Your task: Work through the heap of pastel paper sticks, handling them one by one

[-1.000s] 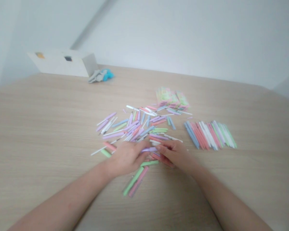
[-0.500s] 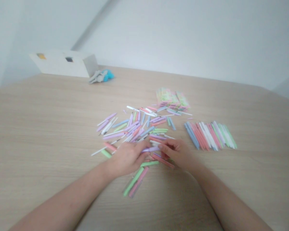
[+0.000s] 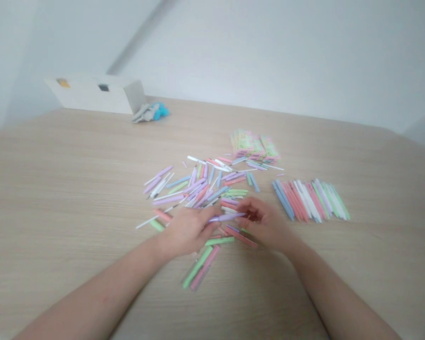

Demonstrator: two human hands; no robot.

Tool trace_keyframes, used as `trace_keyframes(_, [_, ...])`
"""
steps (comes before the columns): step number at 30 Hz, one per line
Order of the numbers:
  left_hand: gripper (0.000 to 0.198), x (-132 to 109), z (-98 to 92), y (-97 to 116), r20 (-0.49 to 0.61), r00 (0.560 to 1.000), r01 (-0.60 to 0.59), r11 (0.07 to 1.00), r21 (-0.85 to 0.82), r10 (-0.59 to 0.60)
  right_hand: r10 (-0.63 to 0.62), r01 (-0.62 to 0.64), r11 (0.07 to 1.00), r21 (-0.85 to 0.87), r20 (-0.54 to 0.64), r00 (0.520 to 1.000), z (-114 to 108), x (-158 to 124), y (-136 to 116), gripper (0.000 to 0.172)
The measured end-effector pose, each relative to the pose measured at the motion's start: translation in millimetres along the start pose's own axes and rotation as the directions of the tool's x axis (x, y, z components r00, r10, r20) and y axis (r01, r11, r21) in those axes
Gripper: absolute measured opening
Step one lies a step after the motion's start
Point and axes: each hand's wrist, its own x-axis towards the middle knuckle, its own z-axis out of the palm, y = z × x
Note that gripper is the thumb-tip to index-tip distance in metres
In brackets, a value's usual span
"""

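Observation:
A slim purple pen (image 3: 227, 217) lies level between my two hands, just above the loose pieces. My left hand (image 3: 187, 231) is closed, thumb and forefinger pinching the pen's left end. At the other end is my right hand (image 3: 265, 224), its fingers curled round the tip; the exact contact is blurred. Under and beside the hands are pink pens (image 3: 241, 237). A green pen (image 3: 197, 267) and a pink pen (image 3: 205, 267) lie side by side nearer to me.
Loose pastel pen parts and thin white sticks (image 3: 198, 189) spread beyond my hands. To the right, several pens (image 3: 310, 200) lie in a row. Behind are stacked colourful packets (image 3: 253, 145). A white box (image 3: 95, 97) and a grey-and-blue crumpled item (image 3: 151, 112) stand at the back left.
My right fingers have shifted slightly right along the purple pen and loosened, so more of it shows. My left hand keeps its pinch in nearly the same place.

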Motion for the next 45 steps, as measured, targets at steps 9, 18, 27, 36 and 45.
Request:
trace_keyframes(9, [0.028,-1.4,9.4,-7.0,-0.057,0.997,-0.052,0.998,0.040,0.054,0.115,-0.113,0.993,-0.044,0.025,0.993,2.1,-0.9,-0.1,0.025])
trace_keyframes(18, [0.025,-1.3,5.1,-3.7,-0.042,0.997,-0.065,0.996,0.054,0.067,0.088,-0.074,0.986,-0.146,0.085,0.993,2.0,-2.6,-6.8,0.045])
trace_keyframes(27, [0.022,-1.4,1.9,-2.9,-0.034,0.999,-0.028,1.000,0.001,0.028,-0.020,0.021,0.994,-0.108,0.006,1.000,-0.4,-0.5,-4.9,0.016])
trace_keyframes(36, [0.031,-0.8,8.5,-7.5,-0.037,0.998,-0.045,0.998,0.053,0.047,0.056,-0.050,0.993,-0.111,0.053,0.997,0.6,-1.9,-4.6,0.022])
trace_keyframes(45, [0.031,-2.4,6.4,-4.2,-0.032,0.995,-0.087,0.989,0.117,0.091,0.079,-0.066,0.992,-0.109,0.118,0.990,3.2,-3.0,-8.6,0.037])
